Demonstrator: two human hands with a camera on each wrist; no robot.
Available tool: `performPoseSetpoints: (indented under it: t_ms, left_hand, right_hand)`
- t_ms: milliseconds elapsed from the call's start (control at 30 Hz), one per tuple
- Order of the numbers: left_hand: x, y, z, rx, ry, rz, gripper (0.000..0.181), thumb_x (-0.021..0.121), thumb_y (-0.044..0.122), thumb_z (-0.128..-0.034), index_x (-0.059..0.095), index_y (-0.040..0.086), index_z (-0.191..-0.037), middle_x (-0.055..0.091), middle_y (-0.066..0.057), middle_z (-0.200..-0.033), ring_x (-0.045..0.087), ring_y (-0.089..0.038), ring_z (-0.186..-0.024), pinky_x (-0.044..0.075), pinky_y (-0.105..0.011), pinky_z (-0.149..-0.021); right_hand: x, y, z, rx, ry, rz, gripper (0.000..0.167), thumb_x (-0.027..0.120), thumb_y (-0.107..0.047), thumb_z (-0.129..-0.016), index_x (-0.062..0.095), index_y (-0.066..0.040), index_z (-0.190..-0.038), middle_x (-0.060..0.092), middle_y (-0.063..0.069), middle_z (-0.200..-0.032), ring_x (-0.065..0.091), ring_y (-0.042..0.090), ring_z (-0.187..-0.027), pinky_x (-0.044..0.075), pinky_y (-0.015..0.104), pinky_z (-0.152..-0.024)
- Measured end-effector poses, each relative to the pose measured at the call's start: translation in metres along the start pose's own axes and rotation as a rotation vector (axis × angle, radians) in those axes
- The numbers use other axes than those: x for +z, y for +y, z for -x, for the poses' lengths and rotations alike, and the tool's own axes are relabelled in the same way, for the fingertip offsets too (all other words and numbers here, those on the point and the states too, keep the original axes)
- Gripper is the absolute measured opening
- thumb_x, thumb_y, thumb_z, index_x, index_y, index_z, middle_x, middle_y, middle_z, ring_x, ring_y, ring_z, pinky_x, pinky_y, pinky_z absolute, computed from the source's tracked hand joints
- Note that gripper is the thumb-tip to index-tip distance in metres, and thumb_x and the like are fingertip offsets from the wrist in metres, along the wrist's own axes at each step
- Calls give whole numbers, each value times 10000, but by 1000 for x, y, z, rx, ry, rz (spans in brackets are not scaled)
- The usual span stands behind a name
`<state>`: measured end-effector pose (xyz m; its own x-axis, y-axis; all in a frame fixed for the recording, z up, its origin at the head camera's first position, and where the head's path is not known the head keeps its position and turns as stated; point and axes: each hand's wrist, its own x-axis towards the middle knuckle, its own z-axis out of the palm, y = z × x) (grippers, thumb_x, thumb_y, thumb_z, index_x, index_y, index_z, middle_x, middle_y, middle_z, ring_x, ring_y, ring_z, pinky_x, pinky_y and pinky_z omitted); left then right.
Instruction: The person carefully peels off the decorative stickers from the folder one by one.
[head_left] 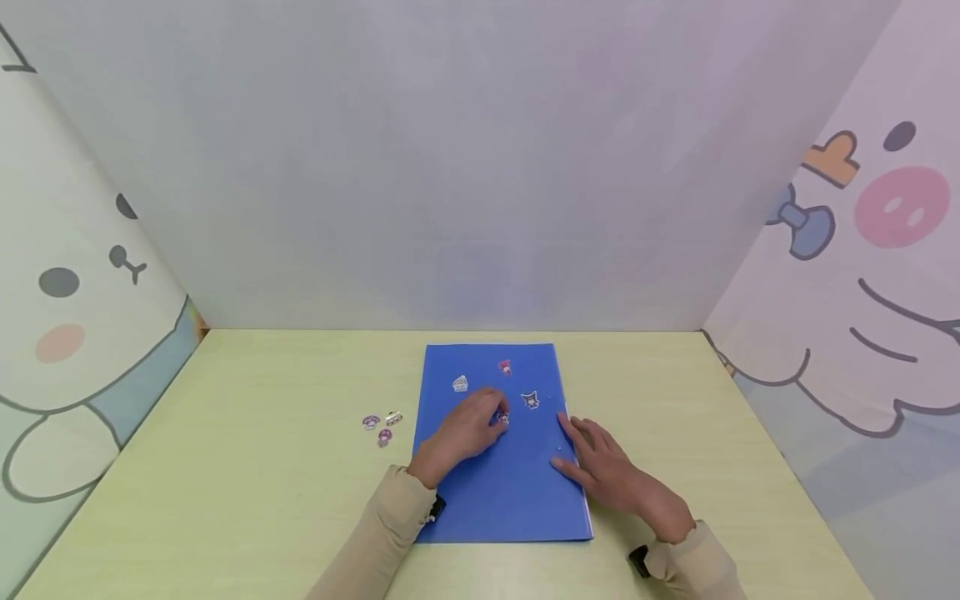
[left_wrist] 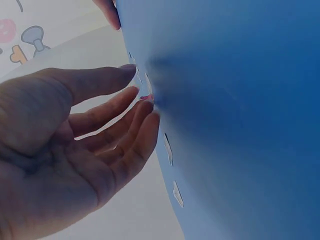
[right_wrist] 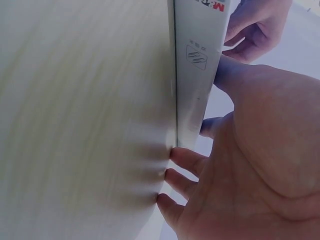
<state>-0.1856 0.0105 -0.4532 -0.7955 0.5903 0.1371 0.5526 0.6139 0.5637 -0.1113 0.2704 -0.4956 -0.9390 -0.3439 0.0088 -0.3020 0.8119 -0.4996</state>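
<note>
I can't tell whether my left hand [head_left: 465,427], curved over a sticker [head_left: 503,417], pinches it. My spread, empty right hand [head_left: 609,473] touches the folder [head_left: 510,500]; a slip could skew the sticker.

Sticker [head_left: 503,417] partly hidden by the left hand [head_left: 468,425], red lettering [right_wrist: 218,6] cut off by the right-wrist view's top edge

Blue folder [head_left: 510,496] before you: smooth, plastic-looking, soft sheen. White spine [right_wrist: 194,90]: same smooth plastic look. Stickers [head_left: 530,400]: paper or thin plastic, you cannot tell which. Your bench [head_left: 262,467]: pale wood grain, smooth, mostly matt. Your sleeves [head_left: 378,521]: matt cloth. Grey backdrop [head_left: 465,167]: matt, cloth-like.
</note>
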Motion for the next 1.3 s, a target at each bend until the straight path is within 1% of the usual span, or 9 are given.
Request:
performPoseSetpoints:
  t_ms: [167,267,400,533,667,767,1000,1167,1300]
  left_hand:
    - [0,0,0,38,-2,-5,96,667,8,-981,702,-16,-1067,617,-129,-1024,579,-249,-916,537,-408,-842]
    - [0,0,-1,45,6,2,108,650,-16,-984,718,-37,-1065,615,-131,-996,577,-249,-896,538,-402,-830]
    - [-1,0,-3,31,12,17,118,643,-26,-983,729,-51,-1060,631,-125,-966,574,-244,-879,530,-392,-810]
    - [-3,0,-4,42,28,16,143,626,-56,-978,747,-64,-1054,679,-150,-977,617,-281,-923,543,-414,-851]
    - [-3,1,-5,50,45,17,155,628,-66,-972,763,-61,-1048,704,-156,-986,648,-297,-956,554,-425,-883]
    - [-2,1,-5,49,59,28,144,642,-59,-967,769,-52,-1036,708,-143,-974,653,-291,-952,554,-426,-885]
    - [2,0,-4,69,122,48,102,679,-55,-946,754,-29,-1010,697,-116,-945,637,-267,-915,549,-402,-848]
    - [3,1,-4,95,146,45,115,661,-62,-954,720,-45,-1052,684,-116,-937,599,-227,-840,534,-346,-757]
    - [1,2,-4,103,157,41,113,646,-67,-955,718,-55,-1042,678,-122,-922,593,-218,-816,532,-334,-734]
  right_hand:
    - [-3,-6,2,-27,14,-23,728,504,-425,-1077,252,4,-1609,321,305,-1551,266,526,-1426,209,703,-1128]
    - [-5,-9,2,-38,26,-47,715,526,-403,-1071,275,7,-1600,331,316,-1529,271,550,-1402,206,727,-1100]
    - [-3,-5,1,-28,16,-36,723,520,-415,-1073,262,-3,-1608,322,296,-1548,273,521,-1420,209,708,-1119]
    - [0,0,-1,-5,0,-1,731,512,-426,-1074,249,-9,-1614,308,259,-1582,270,476,-1454,218,674,-1153]
    - [-10,-12,1,15,-39,-8,708,512,-384,-1082,249,9,-1610,299,274,-1584,264,487,-1458,211,674,-1163]
    - [-16,-18,2,5,-36,-36,700,528,-357,-1080,264,33,-1598,311,308,-1560,270,520,-1437,207,700,-1146]
    - [1,0,0,-5,3,2,724,503,-426,-1078,252,-9,-1614,311,267,-1578,276,486,-1445,234,688,-1136]
    - [3,4,-1,4,8,-11,737,517,-434,-1069,255,-12,-1614,309,255,-1588,273,471,-1460,221,677,-1156]
    - [1,3,-1,7,2,-6,736,519,-425,-1070,251,-8,-1614,304,257,-1590,264,473,-1466,216,669,-1165]
